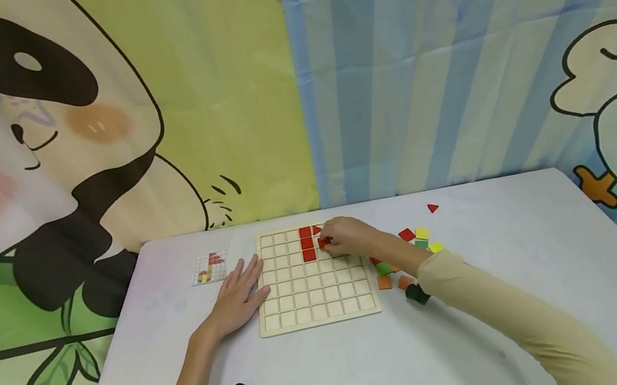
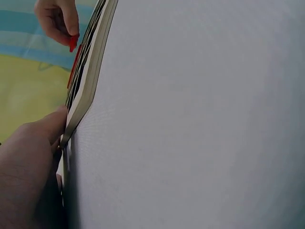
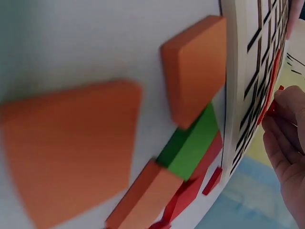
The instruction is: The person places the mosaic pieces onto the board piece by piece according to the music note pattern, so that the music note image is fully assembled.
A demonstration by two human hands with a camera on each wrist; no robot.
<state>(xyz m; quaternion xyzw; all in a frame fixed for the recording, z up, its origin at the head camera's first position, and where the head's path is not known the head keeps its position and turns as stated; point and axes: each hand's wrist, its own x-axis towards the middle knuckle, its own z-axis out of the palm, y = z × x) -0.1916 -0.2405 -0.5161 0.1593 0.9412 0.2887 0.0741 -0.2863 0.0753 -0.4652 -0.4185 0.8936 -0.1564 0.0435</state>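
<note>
A pale wooden grid board (image 1: 300, 298) lies on the white table. Three red square tiles (image 1: 307, 243) form a column near its far edge, with a red triangle tile (image 1: 316, 229) beside the topmost. My right hand (image 1: 350, 236) pinches another small red tile (image 2: 73, 43) between thumb and fingertips, close over the board just right of that column; the fingers partly hide its shape. Fingers spread and straight, my left hand (image 1: 235, 298) rests at the board's left edge, thumb and fingertips on the rim.
Right of the board lie loose orange (image 1: 384, 283), green (image 1: 384, 268), yellow (image 1: 422, 233) and red tiles (image 1: 407, 234), partly under my right forearm. A lone red triangle (image 1: 433, 207) sits farther back. At the left is a printed pattern card (image 1: 210, 267). A cartoon-printed curtain (image 1: 241, 94) hangs behind.
</note>
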